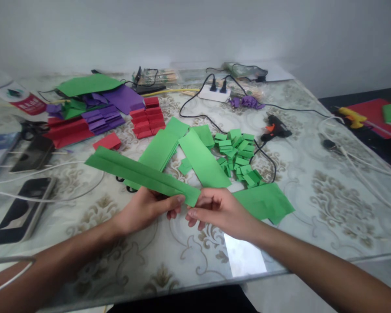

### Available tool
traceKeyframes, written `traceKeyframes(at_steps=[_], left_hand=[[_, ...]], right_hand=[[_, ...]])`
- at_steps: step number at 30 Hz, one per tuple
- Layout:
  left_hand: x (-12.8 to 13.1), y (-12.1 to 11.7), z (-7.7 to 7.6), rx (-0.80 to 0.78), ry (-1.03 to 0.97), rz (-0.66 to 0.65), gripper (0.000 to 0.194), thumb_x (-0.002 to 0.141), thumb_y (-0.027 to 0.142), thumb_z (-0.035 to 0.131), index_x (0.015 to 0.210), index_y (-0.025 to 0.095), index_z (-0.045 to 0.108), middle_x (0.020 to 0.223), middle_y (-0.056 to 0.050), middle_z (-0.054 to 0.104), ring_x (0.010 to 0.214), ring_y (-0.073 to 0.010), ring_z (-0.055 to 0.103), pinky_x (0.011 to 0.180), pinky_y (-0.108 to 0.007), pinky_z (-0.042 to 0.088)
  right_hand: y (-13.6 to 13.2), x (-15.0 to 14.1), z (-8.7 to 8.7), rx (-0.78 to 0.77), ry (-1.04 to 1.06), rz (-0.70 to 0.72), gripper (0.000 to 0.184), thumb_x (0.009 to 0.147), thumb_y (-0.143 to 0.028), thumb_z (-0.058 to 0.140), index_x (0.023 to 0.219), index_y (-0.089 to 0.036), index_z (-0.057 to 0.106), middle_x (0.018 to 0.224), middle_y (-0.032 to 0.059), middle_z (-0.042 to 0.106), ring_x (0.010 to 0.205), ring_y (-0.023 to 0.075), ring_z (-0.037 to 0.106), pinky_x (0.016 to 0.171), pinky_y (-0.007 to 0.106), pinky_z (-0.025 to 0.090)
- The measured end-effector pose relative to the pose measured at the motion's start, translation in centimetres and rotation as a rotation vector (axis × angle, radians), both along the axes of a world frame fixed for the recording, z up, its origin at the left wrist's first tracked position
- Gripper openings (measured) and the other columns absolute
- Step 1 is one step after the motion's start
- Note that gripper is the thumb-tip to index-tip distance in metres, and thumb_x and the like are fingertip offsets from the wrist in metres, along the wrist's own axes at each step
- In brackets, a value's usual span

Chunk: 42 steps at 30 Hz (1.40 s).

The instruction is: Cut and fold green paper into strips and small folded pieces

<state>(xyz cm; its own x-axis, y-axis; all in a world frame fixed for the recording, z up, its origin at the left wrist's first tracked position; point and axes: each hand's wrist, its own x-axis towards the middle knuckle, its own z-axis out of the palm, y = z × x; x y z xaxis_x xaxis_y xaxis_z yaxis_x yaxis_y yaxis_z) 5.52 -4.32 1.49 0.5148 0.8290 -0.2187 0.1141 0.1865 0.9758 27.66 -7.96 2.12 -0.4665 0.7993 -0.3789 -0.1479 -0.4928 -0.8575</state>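
Green strip (133,173): raised over the near middle of the table, slanting from its far left tip down to its right end; a lengthwise crease divides the matte paper into long, narrow faces.
Left hand (150,208): gripping the strip from below, thumb laid over its near side; we judge this keeps the thin sheet from bowing.
Right hand (223,213): thumb and fingers brought together at the strip's right end, apparently pinching it; exact contact is partly hidden. We read this as steadying that end, since the left part projects unsupported.
Green stack (159,148): flat, layered strips just beyond the held one, presumably kept within easy reach.
Small green pieces (236,150): short folded bits heaped right of middle, edges springing up at mixed angles; we suppose heaping keeps them together.
Red folded pieces (148,119): pleated, ridged, grouped farther left, seemingly sorted by colour.
Black glue gun (275,128): hard, glossy-looking body with an orange trigger, lying to the right, apart from the heap.
Table cover (182,269): pale and smooth-looking, with brownish floral scrolls; we note its sheen.
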Motion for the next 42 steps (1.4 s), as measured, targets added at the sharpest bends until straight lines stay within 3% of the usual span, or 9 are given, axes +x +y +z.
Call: traceKeyframes(at_steps=[3,9,25,36,39,42], left_hand=[[0.05,-0.11,-0.01,0.018,0.018,0.002,0.031,0.089,0.038,0.075,0.070,0.014,0.070,0.059,-0.002,0.068,0.052,-0.0119,0.061,0.051,-0.021,0.052],[0.24,-0.32,0.30,0.029,0.005,-0.031,0.032,0.089,0.040,0.074,0.070,0.015,0.068,0.058,-0.001,0.066,0.052,-0.0119,0.059,0.051,-0.021,0.051],[0.65,-0.46,0.54,-0.022,-0.024,-0.034,0.030,0.086,0.039,0.078,0.072,0.015,0.070,0.062,-0.002,0.068,0.051,-0.0117,0.060,0.049,-0.022,0.054],[0.30,-0.18,0.25,-0.017,-0.031,-0.010,0.033,0.085,0.042,0.080,0.071,0.014,0.071,0.061,-0.003,0.068,0.051,-0.0121,0.060,0.050,-0.022,0.054],[0.43,-0.13,0.54,-0.009,-0.038,-0.035,0.032,0.087,0.041,0.078,0.071,0.014,0.071,0.062,-0.003,0.069,0.053,-0.0123,0.060,0.051,-0.022,0.054],[0.60,-0.17,0.68,-0.017,-0.052,-0.091,0.029,0.089,0.039,0.076,0.075,0.014,0.073,0.064,-0.004,0.070,0.055,-0.0123,0.060,0.051,-0.021,0.053]], right_hand=[[-0.07,0.00,-0.18,-0.023,0.007,0.015,0.044,0.068,-0.049,0.092,0.076,-0.015,0.065,0.074,0.0039,0.075,0.072,0.0152,0.074,0.059,0.023,0.057],[-0.04,-0.26,-0.28,0.011,0.036,0.008,0.040,0.083,-0.051,0.081,0.080,-0.013,0.069,0.079,0.0067,0.077,0.068,0.0144,0.073,0.058,0.025,0.057],[0.06,-0.37,-0.12,0.117,-0.039,-0.045,0.039,0.083,-0.054,0.079,0.079,-0.016,0.069,0.073,0.0044,0.075,0.065,0.0150,0.072,0.060,0.026,0.058],[0.27,-0.07,0.25,0.084,-0.022,-0.063,0.040,0.076,-0.050,0.086,0.073,-0.018,0.062,0.075,0.0047,0.076,0.066,0.0157,0.072,0.062,0.027,0.058],[0.12,-0.17,0.06,0.060,-0.014,-0.051,0.040,0.073,-0.048,0.089,0.076,-0.018,0.064,0.074,0.0037,0.076,0.070,0.0168,0.074,0.063,0.027,0.059],[-0.13,-0.28,-0.17,0.075,-0.014,-0.029,0.036,0.080,-0.050,0.083,0.083,-0.016,0.069,0.077,0.0047,0.077,0.071,0.0159,0.074,0.066,0.027,0.060]])
